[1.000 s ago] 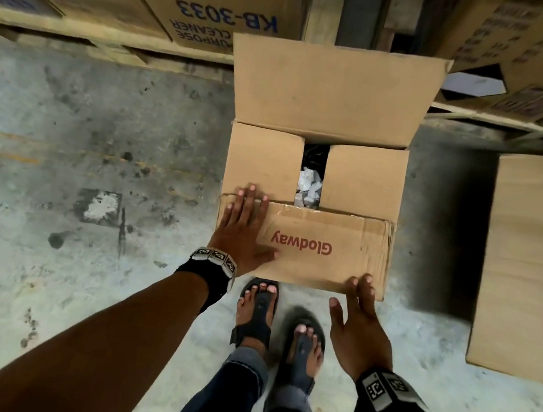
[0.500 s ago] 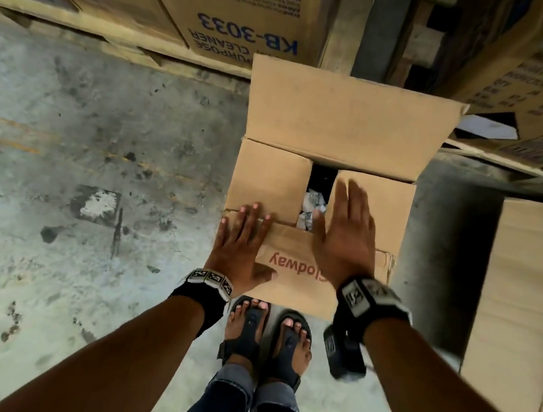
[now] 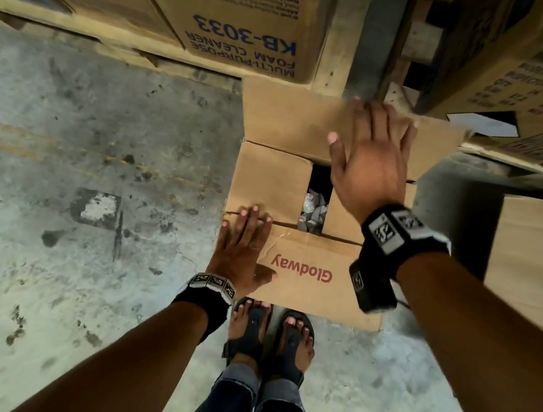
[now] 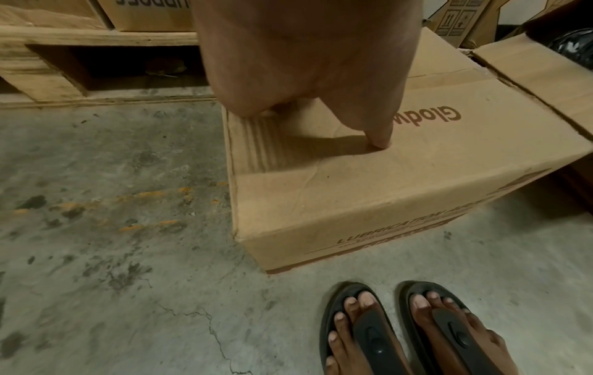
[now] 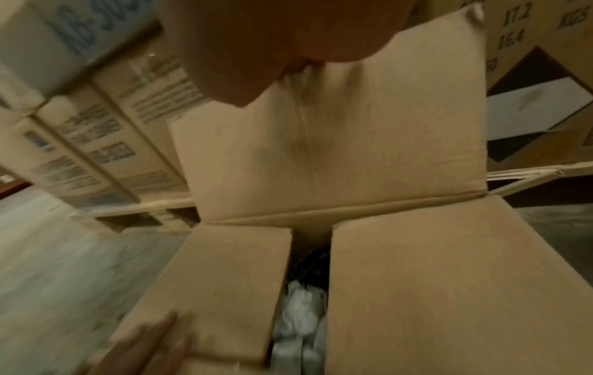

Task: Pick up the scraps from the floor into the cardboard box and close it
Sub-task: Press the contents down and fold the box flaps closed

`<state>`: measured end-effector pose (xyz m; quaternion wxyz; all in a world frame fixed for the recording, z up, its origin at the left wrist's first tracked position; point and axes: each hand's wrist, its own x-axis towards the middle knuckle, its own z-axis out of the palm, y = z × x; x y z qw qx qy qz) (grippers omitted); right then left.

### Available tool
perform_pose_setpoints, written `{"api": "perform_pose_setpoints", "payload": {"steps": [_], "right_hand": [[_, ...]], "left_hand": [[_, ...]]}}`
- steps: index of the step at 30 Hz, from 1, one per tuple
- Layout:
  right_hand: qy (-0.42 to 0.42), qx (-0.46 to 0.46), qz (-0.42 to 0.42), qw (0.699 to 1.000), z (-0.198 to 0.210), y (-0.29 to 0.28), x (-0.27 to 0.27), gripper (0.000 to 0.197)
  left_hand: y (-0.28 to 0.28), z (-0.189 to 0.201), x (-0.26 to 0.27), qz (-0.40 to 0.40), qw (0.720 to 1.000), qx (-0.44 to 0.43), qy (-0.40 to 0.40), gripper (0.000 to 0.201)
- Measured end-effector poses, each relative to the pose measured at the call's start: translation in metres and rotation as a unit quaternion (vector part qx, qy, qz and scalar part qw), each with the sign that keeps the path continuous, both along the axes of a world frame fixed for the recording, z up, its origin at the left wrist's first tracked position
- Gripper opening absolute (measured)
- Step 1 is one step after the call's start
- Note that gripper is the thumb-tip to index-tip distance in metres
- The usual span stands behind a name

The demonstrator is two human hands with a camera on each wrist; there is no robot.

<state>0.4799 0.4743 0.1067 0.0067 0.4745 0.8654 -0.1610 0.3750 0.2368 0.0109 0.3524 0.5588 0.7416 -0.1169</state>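
Under left hand [image 3: 242, 254]: near flap [image 3: 316, 277] of cardboard box [image 4: 369, 203], folded down; fingers straight, flat, pressing flap's left end, thumb on "Glodway" print. Beyond it, right hand [image 3: 369, 160] spread wide over far flap [image 3: 284, 121], which stands up; fingertips at its top edge, contact unclear. Between hands: two side flaps folded in, gap showing scraps [image 3: 313, 208] inside. Box side reads "LUBRICATION". Farther off, stacked carton [image 3: 243, 39]: "KB-3033 MULTI-PURPOSE FOAM CLEANER".
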Motion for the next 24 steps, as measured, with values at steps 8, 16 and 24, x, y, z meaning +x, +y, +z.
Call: {"api": "perform_pose_setpoints", "payload": {"steps": [8, 16, 24], "right_hand": [[-0.07, -0.035, -0.003, 0.997, -0.017, -0.095, 0.068, 0.047], [-0.099, -0.154, -0.058, 0.981, -0.079, -0.121, 0.101, 0.061], [-0.108, -0.136, -0.062, 0.983, -0.119, -0.123, 0.106, 0.065]], "left_hand": [[-0.029, 0.007, 0.013, -0.045, 0.994, -0.008, -0.096, 0.081], [-0.001, 0.024, 0.006, -0.048, 0.991, 0.125, -0.011, 0.08], [0.035, -0.032, -0.02, -0.072, 0.987, 0.127, 0.061, 0.07]]}}
